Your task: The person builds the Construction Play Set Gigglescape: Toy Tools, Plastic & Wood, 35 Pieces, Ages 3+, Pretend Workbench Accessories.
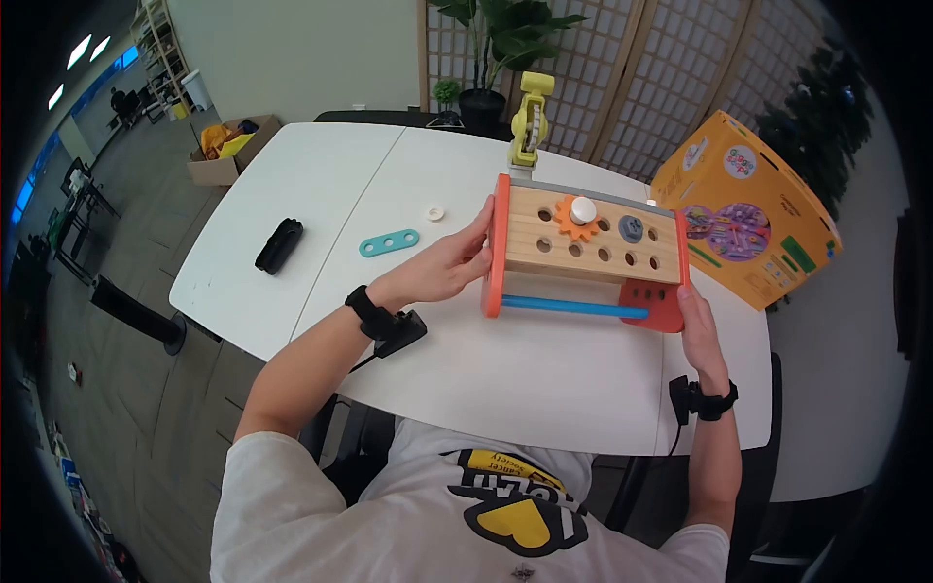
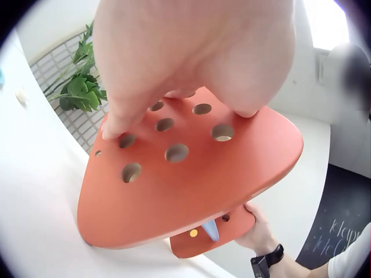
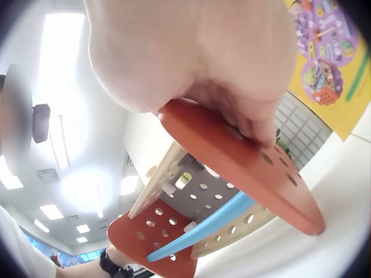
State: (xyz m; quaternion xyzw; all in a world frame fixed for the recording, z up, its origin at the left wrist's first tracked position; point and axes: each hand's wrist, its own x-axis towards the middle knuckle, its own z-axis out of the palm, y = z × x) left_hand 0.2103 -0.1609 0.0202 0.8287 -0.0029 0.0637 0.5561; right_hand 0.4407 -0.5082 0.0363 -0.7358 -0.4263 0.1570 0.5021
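A toy workbench (image 1: 593, 233) has a wooden top with round holes, red side panels and a blue rod (image 1: 564, 306) across its lower front. My left hand (image 1: 442, 262) holds its left panel (image 2: 185, 197), with fingers and thumb spread over the holed outer face. At the other end, my right hand (image 1: 702, 330) grips the right panel (image 3: 243, 156), fingers on its outer face. An orange gear (image 1: 575, 222) with a white knob (image 1: 583, 210) sits on the top, beside a grey round piece (image 1: 631, 229). Behind the bench stands a yellow jointed toy piece (image 1: 530, 121).
On the white table (image 1: 466, 379) left of the bench lie a teal strip with holes (image 1: 389, 243), a small cream ring (image 1: 435, 214) and a black case (image 1: 280, 246). A large orange box (image 1: 753, 209) leans at the right. A potted plant (image 1: 481, 102) stands behind the table.
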